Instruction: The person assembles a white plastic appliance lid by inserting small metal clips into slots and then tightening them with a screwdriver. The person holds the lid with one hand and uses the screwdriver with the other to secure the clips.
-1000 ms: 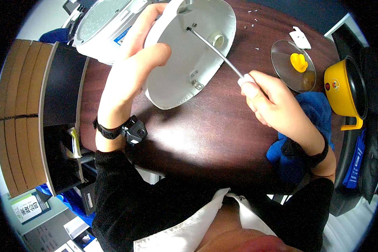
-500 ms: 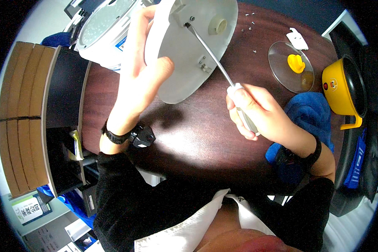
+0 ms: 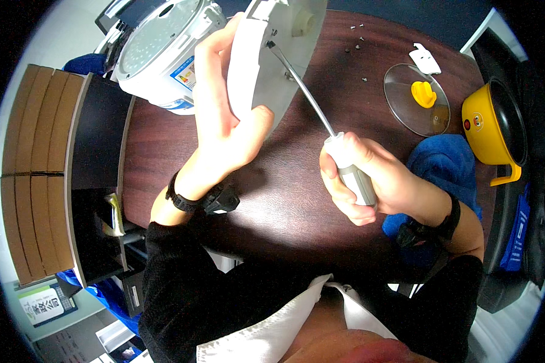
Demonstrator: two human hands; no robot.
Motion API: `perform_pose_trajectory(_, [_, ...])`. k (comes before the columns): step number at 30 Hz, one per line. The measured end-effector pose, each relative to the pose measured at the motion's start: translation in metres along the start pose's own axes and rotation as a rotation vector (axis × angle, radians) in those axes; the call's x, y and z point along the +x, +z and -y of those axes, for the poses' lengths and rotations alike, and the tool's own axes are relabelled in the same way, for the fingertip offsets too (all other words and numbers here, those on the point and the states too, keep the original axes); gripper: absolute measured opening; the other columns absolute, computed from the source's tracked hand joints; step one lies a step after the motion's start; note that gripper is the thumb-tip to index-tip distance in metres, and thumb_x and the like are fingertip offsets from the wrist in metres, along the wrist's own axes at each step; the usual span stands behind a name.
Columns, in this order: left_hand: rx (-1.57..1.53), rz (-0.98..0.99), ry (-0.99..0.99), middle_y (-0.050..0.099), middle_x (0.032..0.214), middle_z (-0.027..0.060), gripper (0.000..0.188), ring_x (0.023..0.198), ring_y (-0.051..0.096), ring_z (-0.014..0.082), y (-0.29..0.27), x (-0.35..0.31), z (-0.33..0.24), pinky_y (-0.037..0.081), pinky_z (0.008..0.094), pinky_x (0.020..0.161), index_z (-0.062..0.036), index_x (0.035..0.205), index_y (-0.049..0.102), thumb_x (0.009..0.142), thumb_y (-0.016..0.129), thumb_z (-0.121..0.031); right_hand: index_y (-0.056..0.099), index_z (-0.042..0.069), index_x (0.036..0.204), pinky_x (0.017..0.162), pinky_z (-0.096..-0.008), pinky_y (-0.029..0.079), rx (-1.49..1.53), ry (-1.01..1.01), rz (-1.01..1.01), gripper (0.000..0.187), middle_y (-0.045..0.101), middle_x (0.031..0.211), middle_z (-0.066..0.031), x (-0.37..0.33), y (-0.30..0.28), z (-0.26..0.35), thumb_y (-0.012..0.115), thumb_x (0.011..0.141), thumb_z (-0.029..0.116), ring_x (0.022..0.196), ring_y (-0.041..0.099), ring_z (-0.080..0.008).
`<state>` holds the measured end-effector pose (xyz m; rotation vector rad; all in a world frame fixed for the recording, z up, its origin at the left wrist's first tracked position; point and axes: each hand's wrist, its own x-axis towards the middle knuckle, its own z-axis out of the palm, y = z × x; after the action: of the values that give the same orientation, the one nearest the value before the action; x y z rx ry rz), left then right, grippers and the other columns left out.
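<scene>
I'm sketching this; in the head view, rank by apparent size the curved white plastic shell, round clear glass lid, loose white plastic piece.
1. White plastic shell, though cropped
2. Clear glass lid
3. White plastic piece

A glass lid (image 3: 401,100) with a yellow knob (image 3: 424,95) lies on the tabletop (image 3: 163,145), near a crumpled blue towel (image 3: 442,158) and a yellow pot (image 3: 482,136); brown cardboard (image 3: 39,130) stands far left.

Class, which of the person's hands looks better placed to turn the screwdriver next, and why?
Probably the right hand: it is wrapped around the screwdriver handle. The left hand is busy holding the white cover.
</scene>
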<state>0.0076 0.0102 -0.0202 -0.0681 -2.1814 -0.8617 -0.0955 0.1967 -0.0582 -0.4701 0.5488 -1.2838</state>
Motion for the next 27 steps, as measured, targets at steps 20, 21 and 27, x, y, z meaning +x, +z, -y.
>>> perform_pose_trajectory(20, [-0.316,0.052,-0.343,0.048,0.108,0.0081,0.06,0.099,0.044,0.0155,-0.028,0.011,-0.002,0.034,0.0242,0.086,0.0011,0.121,0.04,0.063,0.046,-0.011,0.057,0.006,0.08,0.052,-0.0398,0.042,-1.959,-0.611,-0.849,0.026,0.057,0.064,-0.0139,-0.021,0.01,0.049,0.064,0.077,0.031,0.06,0.057,-0.0321])
perform_pose_trajectory(21, [-0.33,0.056,-0.352,0.048,0.107,0.0079,0.06,0.099,0.044,0.0153,-0.028,0.011,-0.002,0.034,0.0235,0.086,0.001,0.121,0.04,0.063,0.046,-0.011,0.057,0.006,0.079,0.052,-0.0396,0.042,-2.007,-0.638,-0.86,0.026,0.057,0.064,-0.0134,-0.022,0.01,0.05,0.065,0.076,0.031,0.06,0.057,-0.0318])
perform_pose_trajectory(27, [-0.337,0.091,-0.364,0.049,0.107,0.008,0.06,0.1,0.044,0.0148,-0.024,0.012,-0.008,0.034,0.0233,0.086,0.0009,0.122,0.04,0.064,0.045,-0.011,0.058,0.006,0.083,0.055,-0.0374,0.044,-2.187,-0.656,-0.957,0.027,0.057,0.07,-0.0117,-0.028,0.017,0.05,0.067,0.073,0.029,0.064,0.058,-0.0306])
